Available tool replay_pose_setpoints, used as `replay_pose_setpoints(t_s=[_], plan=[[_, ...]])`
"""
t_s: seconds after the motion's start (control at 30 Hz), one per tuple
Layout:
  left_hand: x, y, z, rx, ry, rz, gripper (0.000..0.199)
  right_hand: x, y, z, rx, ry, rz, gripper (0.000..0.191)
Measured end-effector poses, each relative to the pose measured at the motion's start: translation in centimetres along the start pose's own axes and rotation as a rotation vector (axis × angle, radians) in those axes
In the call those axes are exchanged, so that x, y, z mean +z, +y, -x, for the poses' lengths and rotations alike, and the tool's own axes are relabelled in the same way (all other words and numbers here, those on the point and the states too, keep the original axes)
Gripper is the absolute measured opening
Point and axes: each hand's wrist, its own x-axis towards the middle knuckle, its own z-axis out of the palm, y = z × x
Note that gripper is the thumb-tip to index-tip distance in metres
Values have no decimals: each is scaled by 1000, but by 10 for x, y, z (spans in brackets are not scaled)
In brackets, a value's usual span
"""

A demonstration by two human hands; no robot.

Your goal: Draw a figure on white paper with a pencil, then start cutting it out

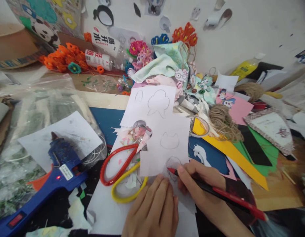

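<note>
My right hand (202, 184) holds a red and black pen (224, 196), its tip on a white sheet (152, 164) beside a faint round pencil outline. My left hand (153, 209) lies flat on the lower part of the paper, fingers stretched forward and side by side. A cat-head outline (169, 141) shows higher on the sheet, and a cloud-like shape (158, 102) is drawn on the paper above it. Left of my left hand, scissors with one red handle (118, 164) and one yellow handle (129, 197) rest on white paper.
A blue glue gun (66, 174) with a glowing red light lies at the left. Twine (224, 121), yellow paper (231, 153) and green paper (263, 148) are at the right. Orange flowers (66, 57), bottles (100, 60) and patterned cloth (167, 61) line the back.
</note>
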Motion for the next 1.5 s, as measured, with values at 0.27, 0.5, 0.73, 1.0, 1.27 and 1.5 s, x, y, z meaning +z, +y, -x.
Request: replay_pose_setpoints(t_s=[0.27,0.5,0.73,1.0,1.27,1.5], plan=[[2,-2,-4,3,5,-3,24,-1,0,0,-30,-26,14,44],[0,0,-2,0,-15,5,22,0,4,2,-32,32,8,44],[-2,0,-1,-6,-9,6,23,0,1,0,-9,21,7,44],[-1,1,-1,-3,-21,17,22,0,0,2,-3,25,-20,45],[-1,0,-3,-4,-7,23,22,0,1,-1,-33,-18,8,45],[-3,0,-2,4,-21,22,22,2,5,5,33,153,-124,43]])
